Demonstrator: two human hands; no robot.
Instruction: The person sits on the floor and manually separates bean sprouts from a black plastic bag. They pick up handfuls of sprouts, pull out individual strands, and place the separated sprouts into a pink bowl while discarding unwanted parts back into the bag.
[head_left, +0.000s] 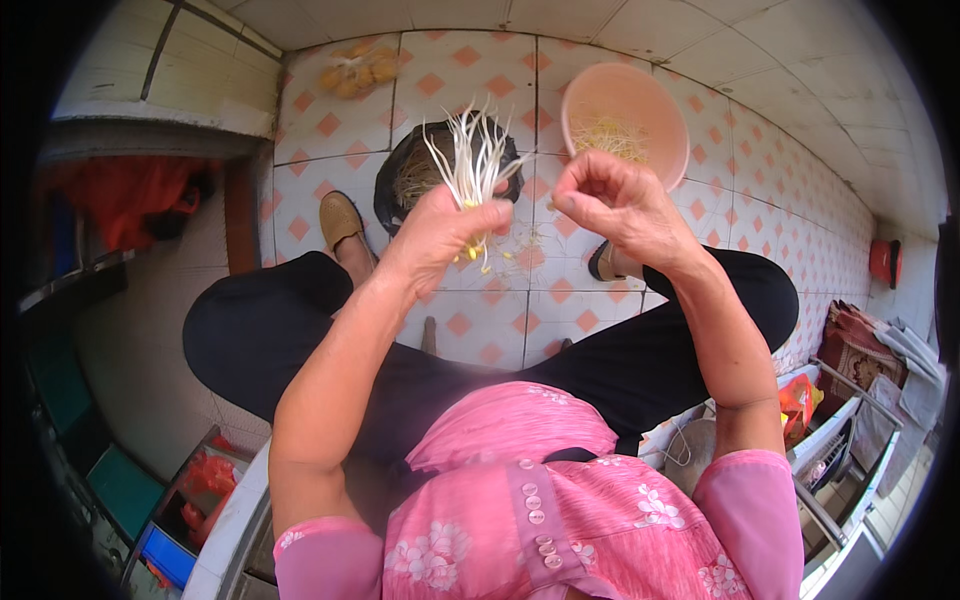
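My left hand (450, 232) is closed around a bunch of bean sprouts (476, 154). Their white stems fan out away from me, and yellow heads poke out below my thumb. To the right, my right hand (619, 210) has curled fingers, with thumb and forefinger close together. A tiny yellowish bit shows at those fingertips; whether they grip it is unclear. Behind the bunch, a black plastic bag (386, 176) on the floor holds thin brownish sprout scraps (420, 180). A pink plastic basin (664, 131) beyond my right hand contains more bean sprouts (611, 139).
Loose sprout bits (525, 244) litter the tiled floor (465, 322) between my feet. A clear bag of round yellowish items (360, 69) lies near the far wall. Tiled walls rise on the far and right sides. A metal rack (862, 450) stands behind at right.
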